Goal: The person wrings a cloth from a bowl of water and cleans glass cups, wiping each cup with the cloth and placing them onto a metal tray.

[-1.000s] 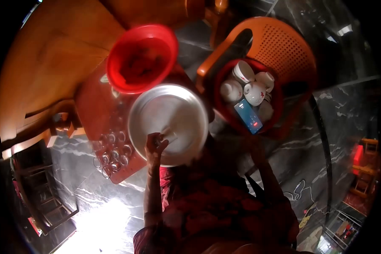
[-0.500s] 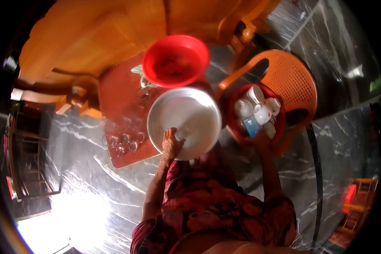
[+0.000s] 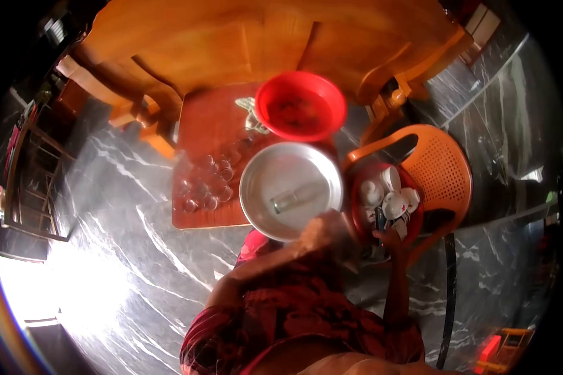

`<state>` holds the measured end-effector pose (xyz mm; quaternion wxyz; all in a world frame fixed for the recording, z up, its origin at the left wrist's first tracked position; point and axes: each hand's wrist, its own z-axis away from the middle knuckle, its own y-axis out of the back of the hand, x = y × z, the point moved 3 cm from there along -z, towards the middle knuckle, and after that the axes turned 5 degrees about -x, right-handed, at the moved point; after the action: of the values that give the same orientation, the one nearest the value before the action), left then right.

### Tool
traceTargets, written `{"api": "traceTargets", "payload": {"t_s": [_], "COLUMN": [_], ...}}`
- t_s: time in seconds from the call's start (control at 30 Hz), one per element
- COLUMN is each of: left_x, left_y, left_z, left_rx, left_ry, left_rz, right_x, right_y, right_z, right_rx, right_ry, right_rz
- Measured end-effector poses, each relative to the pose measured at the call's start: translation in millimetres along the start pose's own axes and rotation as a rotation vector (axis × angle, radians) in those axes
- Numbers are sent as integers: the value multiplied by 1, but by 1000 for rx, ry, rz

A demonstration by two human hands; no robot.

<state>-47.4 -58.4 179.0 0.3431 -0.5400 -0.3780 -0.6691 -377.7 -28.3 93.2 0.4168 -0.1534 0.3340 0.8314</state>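
Note:
My right hand [image 3: 391, 240] is closed on a thin, dark flat thing [image 3: 380, 220], seen nearly edge-on at the near side of a red tub [image 3: 358, 220]. In that tub are several white cups and bowls [image 3: 394, 204]. My left hand [image 3: 321, 231], smeared by motion, is at the near right rim of a metal basin [image 3: 247, 209]; its fingers cannot be made out. A clear drinking glass [image 3: 286, 202] lies on its side in the basin.
Several clear glasses [image 3: 211, 202] stand on the low red-brown table [image 3: 197, 125]. A red basin [image 3: 263, 106] is at the back beside a patterned cloth [image 3: 249, 112]. The red tub is on an orange plastic chair [image 3: 441, 162]; a wooden bench [image 3: 231, 44] stands behind.
My left hand has left the glass in the metal basin and moved right, toward the tub. The flat thing, blue face showing before, is now turned edge-on in my right hand. The view has shifted.

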Motion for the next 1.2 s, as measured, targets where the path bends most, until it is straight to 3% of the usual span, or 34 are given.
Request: {"api": "traceTargets", "payload": {"t_s": [0.03, 0.1, 0.13, 0.23, 0.47, 0.57, 0.6, 0.67, 0.7, 0.73, 0.8, 0.93, 1.0, 1.07, 1.13, 1.17, 1.2], "left_x": [3, 7, 1, -17, -26, -52, -54, -53, -52, -48, -41, -63, -59, -44, -29, -23, -20], "left_y": [-9, -33, -46, -66, -75, -83, -81, -77, -75, -73, -77, -81, -80, -70, -57, -52, -50], "left_z": [-8, -19, -25, -34, -7, -11, -11, -12, -13, -14, -10, -20, -18, -11, -6, -4, -4], "left_rx": [17, -46, -41, 0, 175, 106, 102, 125, 133, 67, -77, -64, -55, -32, -9, -18, -27], "left_ry": [-13, -216, -212, 36, 121, -73, -68, -142, -168, -6, 333, 212, 345, 376, 407, 433, 460], "left_rz": [2, -189, -184, 69, 207, -160, -158, 53, 124, 511, 1277, 1302, 1493, 1471, 1443, 1490, 1538], "right_x": [-1, -45, -67, -73, -42, -46, -58, -61, -57, -53, -57, -16, -5, -15, -37, -42, -41], "right_y": [-9, -24, -33, -66, -136, -149, -147, -145, -144, -142, -133, -134, -136, -137, -139, -138, -136], "right_z": [9, 56, 86, 101, 77, 91, 101, 109, 110, 111, 118, 107, 114, 128, 149, 159, 164], "right_rx": [112, 140, 170, 254, 421, 446, 406, 367, 324, 277, 311, 375, 407, 428, 620, 622, 473], "right_ry": [244, 184, 116, 214, 584, 603, 488, 370, 418, 462, 509, 660, 685, 678, 857, 855, 719], "right_rz": [-130, -135, -157, -147, 28, 97, 121, 146, -104, -354, -215, 22, 105, 154, 474, 470, 156]}}
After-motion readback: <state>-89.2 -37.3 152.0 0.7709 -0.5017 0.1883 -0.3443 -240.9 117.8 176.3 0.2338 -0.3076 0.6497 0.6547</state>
